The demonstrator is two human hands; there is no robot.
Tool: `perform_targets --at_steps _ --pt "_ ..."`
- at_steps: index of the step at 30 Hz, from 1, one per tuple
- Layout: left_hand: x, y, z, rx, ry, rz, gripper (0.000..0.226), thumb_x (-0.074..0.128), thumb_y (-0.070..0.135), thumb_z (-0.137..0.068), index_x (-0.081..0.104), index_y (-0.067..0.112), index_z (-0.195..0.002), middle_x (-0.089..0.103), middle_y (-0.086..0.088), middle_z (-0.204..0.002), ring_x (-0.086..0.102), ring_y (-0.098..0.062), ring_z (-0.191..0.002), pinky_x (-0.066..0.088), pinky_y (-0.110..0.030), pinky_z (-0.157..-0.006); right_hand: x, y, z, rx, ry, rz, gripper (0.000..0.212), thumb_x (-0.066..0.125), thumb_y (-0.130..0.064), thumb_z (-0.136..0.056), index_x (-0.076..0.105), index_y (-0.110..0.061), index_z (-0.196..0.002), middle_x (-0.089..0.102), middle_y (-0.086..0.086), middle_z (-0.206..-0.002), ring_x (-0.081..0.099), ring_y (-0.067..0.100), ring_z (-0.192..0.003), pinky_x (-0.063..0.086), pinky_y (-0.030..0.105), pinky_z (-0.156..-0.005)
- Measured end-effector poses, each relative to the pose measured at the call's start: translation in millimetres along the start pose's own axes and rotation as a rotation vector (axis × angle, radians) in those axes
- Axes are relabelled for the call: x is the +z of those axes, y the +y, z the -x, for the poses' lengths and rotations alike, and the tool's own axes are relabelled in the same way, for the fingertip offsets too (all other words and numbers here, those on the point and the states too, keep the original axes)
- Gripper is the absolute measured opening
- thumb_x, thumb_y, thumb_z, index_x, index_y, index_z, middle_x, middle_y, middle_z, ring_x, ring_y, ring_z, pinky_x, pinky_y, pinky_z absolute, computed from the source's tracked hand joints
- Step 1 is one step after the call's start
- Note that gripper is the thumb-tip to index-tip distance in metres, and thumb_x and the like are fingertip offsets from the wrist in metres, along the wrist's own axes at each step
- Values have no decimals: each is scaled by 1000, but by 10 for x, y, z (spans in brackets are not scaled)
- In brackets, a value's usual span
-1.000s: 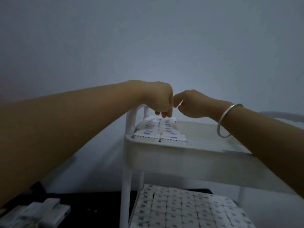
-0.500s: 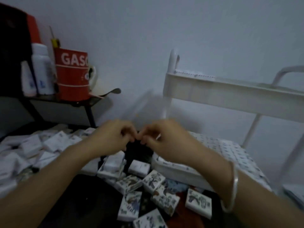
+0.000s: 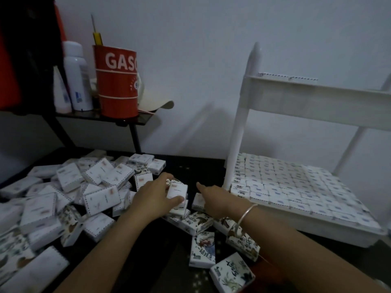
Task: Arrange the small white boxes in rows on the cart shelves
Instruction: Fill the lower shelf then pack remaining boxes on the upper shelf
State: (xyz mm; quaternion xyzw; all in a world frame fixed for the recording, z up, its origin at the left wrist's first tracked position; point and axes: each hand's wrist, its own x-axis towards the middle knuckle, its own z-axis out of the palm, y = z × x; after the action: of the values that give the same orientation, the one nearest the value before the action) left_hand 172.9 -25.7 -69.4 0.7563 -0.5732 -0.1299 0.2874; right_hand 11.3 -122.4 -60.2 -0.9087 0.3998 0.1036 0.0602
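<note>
White cart (image 3: 239, 134) at the right: its lower shelf (image 3: 317, 223) is packed in neat rows, its top shelf (image 3: 306, 100) shows only a short line of box edges, and a large loose pile (image 3: 69, 193) lies on the dark surface to the left, so I judge much remains. The left hand (image 3: 151, 199) reaches forward, gripping one small white box (image 3: 177, 191) at the pile's edge. The right hand (image 3: 215, 200) beside it points its forefinger ahead, other fingers hidden, so whether it holds anything I cannot tell.
</note>
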Motion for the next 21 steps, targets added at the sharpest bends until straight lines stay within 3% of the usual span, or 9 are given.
perform_targets --at_steps 3,7,10,13,16,18,20,21 --pt "-11 -25 -36 -21 -52 56 77 75 44 -77 36 31 -142 59 2 -130 58 -17 -114 48 -36 -96 -21 56 -15 -21 30 -73 81 54 -4 -90 4 -12 -154 59 16 -123 59 30 -104 47 32 -73" --pt "-20 15 -42 2 -78 140 83 79 35 -74 35 32 -144 58 3 -128 56 -12 -108 47 -30 -94 -50 102 -9 -118 105 -129 85 73 -18 -81 24 -18 -150 47 12 -134 51 27 -119 46 33 -95" --pt "-21 70 -22 9 -37 243 88 82 24 -72 33 33 -144 53 6 -123 55 -10 -104 49 -31 -91 -49 147 46 -153 178 -232 75 74 -20 -80 35 -23 -144 41 8 -128 52 25 -112 46 32 -95" --pt "-45 120 5 -7 -12 396 80 81 15 -73 40 35 -137 52 6 -122 60 -12 -102 54 -37 -89 -73 205 150 -175 304 -331 60 72 -23 -82 44 -29 -134 43 1 -117 51 14 -99 45 26 -83" --pt "-95 226 25 1 -29 555 59 80 8 -74 54 37 -119 61 7 -113 65 -11 -95 57 -29 -74 -175 278 337 -233 406 -439 51 70 -30 -85 45 -35 -129 50 -10 -96 47 -2 -75 35 17 -63" --pt "-145 355 38 43 -42 625 52 79 6 -74 58 38 -110 64 9 -109 66 -9 -95 56 -25 -70 -277 346 514 -261 431 -483 53 65 -33 -89 38 -41 -134 57 -11 -88 52 -1 -63 43 21 -61" --pt "-211 540 53 102 -43 677 51 78 3 -74 60 38 -106 69 10 -104 67 -9 -94 54 -19 -66 -396 439 710 -268 441 -495 59 62 -33 -92 31 -46 -140 57 -15 -111 63 3 -64 54 25 -71" --pt "-251 653 60 141 -36 701 51 77 1 -74 61 38 -104 71 10 -101 68 -9 -92 54 -17 -65 -458 499 807 -274 449 -501 62 61 -32 -93 28 -48 -143 50 -20 -122 67 5 -65 54 20 -71"
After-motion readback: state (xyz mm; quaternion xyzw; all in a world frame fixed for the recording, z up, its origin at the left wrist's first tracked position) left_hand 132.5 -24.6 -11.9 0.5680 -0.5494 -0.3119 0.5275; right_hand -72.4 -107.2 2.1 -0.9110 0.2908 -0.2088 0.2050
